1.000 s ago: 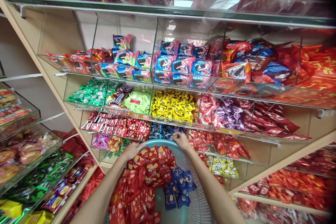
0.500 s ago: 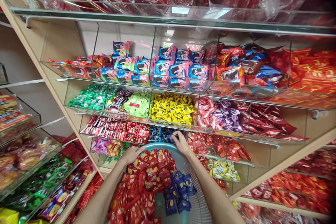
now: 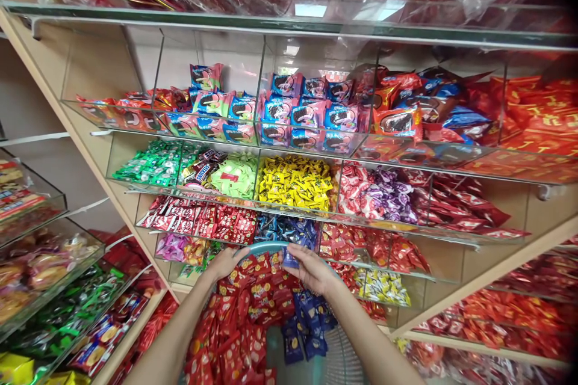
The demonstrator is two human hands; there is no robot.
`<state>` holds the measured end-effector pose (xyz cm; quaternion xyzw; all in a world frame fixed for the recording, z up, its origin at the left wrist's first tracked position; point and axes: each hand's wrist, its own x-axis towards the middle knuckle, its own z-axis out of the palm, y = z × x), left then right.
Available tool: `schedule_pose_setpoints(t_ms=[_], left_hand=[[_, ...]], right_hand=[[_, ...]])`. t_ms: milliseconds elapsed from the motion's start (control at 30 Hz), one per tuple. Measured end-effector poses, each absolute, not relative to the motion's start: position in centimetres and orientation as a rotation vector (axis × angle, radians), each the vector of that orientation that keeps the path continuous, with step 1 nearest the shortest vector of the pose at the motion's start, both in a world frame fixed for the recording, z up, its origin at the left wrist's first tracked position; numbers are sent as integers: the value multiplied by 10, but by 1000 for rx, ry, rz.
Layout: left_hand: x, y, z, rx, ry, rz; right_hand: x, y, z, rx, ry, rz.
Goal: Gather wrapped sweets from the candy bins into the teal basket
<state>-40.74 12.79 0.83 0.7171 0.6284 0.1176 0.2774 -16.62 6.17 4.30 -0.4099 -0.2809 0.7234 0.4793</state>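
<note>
My left hand [image 3: 227,263] grips the far rim of a teal plastic basket [image 3: 266,246]. Over the basket, my right hand [image 3: 309,266] pinches a small blue candy packet [image 3: 289,257] between thumb and fingers. Red candy packets [image 3: 239,325] fill the left and middle of the basket. A smaller pile of blue candy packets [image 3: 309,325] lies on its right side, with some of the basket's bottom showing beside it. Just beyond the rim, a shelf compartment holds dark blue packets [image 3: 293,230] of similar look.
Clear-fronted shelves rise ahead, with yellow candies [image 3: 295,183], green candies [image 3: 151,162] and blue-pink cookie packs [image 3: 311,113] in divided bins. A slanted wooden panel [image 3: 90,150] stands left, another [image 3: 478,292] right. More stocked shelves [image 3: 54,289] flank the left side.
My right hand has drawn back from the dark blue packets' compartment to above the basket, now with a blue packet in its fingers. My left hand stays on the rim.
</note>
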Motion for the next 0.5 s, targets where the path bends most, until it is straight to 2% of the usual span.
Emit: schedule_pose_setpoints(t_ms=[233, 500], left_hand=[[-406, 126, 8, 1896, 1705, 349], [-404, 127, 12, 1977, 1695, 354]], right_hand=[[-181, 36, 53, -1037, -880, 1644], [-171, 32, 40, -1005, -920, 1602]])
